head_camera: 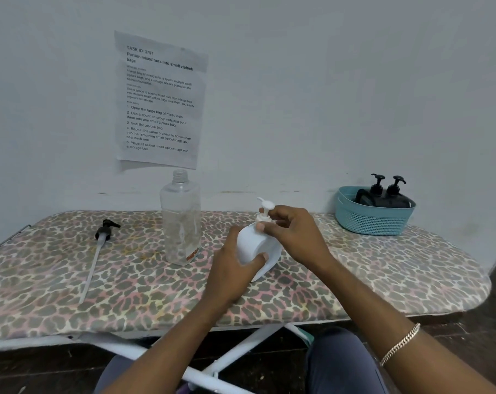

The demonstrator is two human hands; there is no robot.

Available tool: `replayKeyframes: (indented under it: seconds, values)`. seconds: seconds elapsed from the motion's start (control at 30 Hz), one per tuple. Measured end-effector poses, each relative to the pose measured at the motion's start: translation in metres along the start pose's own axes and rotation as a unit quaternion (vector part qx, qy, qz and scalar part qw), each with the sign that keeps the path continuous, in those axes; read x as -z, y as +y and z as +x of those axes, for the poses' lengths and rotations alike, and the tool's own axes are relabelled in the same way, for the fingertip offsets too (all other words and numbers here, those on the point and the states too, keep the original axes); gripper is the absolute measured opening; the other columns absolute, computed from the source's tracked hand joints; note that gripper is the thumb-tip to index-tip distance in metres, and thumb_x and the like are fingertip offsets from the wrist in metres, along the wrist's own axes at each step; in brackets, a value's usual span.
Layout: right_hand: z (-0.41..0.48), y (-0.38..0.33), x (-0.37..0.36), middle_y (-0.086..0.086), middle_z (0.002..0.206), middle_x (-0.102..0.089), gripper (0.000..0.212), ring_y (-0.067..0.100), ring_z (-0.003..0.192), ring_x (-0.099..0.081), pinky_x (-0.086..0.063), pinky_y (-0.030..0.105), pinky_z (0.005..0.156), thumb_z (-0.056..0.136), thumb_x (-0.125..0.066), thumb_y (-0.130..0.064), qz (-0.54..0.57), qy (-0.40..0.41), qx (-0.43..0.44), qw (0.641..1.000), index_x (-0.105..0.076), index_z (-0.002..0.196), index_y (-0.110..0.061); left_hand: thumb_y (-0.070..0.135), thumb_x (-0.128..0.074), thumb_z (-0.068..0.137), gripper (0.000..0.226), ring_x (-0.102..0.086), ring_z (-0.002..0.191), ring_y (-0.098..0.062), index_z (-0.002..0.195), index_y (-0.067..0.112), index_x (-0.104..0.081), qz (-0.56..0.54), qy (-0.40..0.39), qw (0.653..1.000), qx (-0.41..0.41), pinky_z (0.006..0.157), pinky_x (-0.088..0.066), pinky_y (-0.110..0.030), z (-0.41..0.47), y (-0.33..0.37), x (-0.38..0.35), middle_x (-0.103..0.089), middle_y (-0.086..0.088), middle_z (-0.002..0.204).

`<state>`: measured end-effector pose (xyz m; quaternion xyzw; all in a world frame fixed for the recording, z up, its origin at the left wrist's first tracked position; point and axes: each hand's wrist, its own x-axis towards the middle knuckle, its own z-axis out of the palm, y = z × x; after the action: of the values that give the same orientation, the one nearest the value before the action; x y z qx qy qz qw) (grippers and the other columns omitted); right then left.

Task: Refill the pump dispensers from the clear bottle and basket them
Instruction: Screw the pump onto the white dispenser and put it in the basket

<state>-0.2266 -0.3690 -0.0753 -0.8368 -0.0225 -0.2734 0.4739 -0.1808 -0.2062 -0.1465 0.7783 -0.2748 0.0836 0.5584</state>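
Observation:
A white pump dispenser (255, 248) is tilted over the leopard-print board (383, 268). My left hand (229, 268) grips its body from below. My right hand (295, 237) pinches the collar of its white pump head (265, 209). The clear bottle (180, 220) stands uncapped and upright just left of my hands, nearly empty. A loose black pump head with a long clear tube (100, 245) lies on the board at the left. The teal basket (369, 220) at the back right holds two black pump dispensers (386, 194).
The board is an ironing board against a white wall, its white legs showing below. A printed sheet (158, 100) is taped to the wall behind the clear bottle. The board's rounded end lies right of the basket.

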Motion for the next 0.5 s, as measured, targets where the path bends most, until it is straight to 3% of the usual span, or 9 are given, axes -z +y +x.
replayKeyframes:
  seconds: [0.13, 0.23, 0.3, 0.37, 0.5]
  values:
    - [-0.002, 0.004, 0.0, -0.016, 0.108, -0.078, 0.02, -0.002, 0.095, -0.069, -0.048, 0.025, 0.088, 0.091, -0.079, -0.027, 0.0, -0.022, -0.015, 1.0, -0.081, 0.111, -0.025, 0.04, -0.077, 0.09, 0.057, -0.069, 0.087, -0.006, 0.136, 0.038, -0.044, -0.006, -0.001, 1.0, -0.001, 0.066, -0.059, -0.029, 0.0, 0.001, 0.0, -0.068, 0.008, 0.11]
    - [0.0, 0.005, -0.001, -0.014, 0.109, -0.079, 0.02, 0.004, 0.102, -0.071, -0.049, 0.029, 0.091, 0.086, -0.083, -0.024, 0.026, -0.007, -0.034, 0.999, -0.082, 0.106, -0.023, 0.038, -0.076, 0.091, 0.054, -0.07, 0.086, -0.007, 0.135, 0.035, -0.046, -0.008, -0.005, 1.0, -0.005, 0.067, -0.06, -0.033, 0.001, 0.0, 0.0, -0.069, 0.006, 0.109]
    - [-0.001, 0.004, -0.004, -0.009, 0.1, -0.079, 0.018, 0.01, 0.099, -0.072, -0.052, 0.032, 0.088, 0.081, -0.088, -0.022, 0.051, 0.011, -0.039, 0.998, -0.078, 0.096, -0.019, 0.036, -0.076, 0.092, 0.05, -0.07, 0.085, -0.007, 0.132, 0.035, -0.048, -0.01, -0.007, 1.0, -0.007, 0.066, -0.06, -0.034, 0.0, -0.001, 0.0, -0.069, 0.006, 0.107]
    - [-0.002, 0.003, -0.011, -0.001, 0.094, -0.075, 0.031, 0.016, 0.092, -0.07, -0.053, 0.035, 0.082, 0.076, -0.092, -0.027, 0.064, 0.033, -0.049, 0.996, -0.068, 0.091, -0.014, 0.034, -0.075, 0.092, 0.047, -0.068, 0.081, -0.007, 0.13, 0.036, -0.049, -0.01, -0.008, 1.0, -0.009, 0.063, -0.056, -0.028, 0.0, 0.0, 0.0, -0.069, 0.006, 0.102]
    - [-0.004, 0.001, -0.024, 0.008, 0.093, -0.063, 0.055, 0.014, 0.078, -0.057, -0.046, 0.028, 0.07, 0.075, -0.091, -0.046, 0.002, 0.065, -0.064, 0.996, -0.057, 0.097, -0.01, 0.034, -0.077, 0.09, 0.051, -0.068, 0.082, -0.006, 0.132, 0.038, -0.048, -0.009, -0.006, 1.0, -0.006, 0.065, -0.056, -0.028, -0.001, 0.001, 0.0, -0.07, 0.007, 0.099]
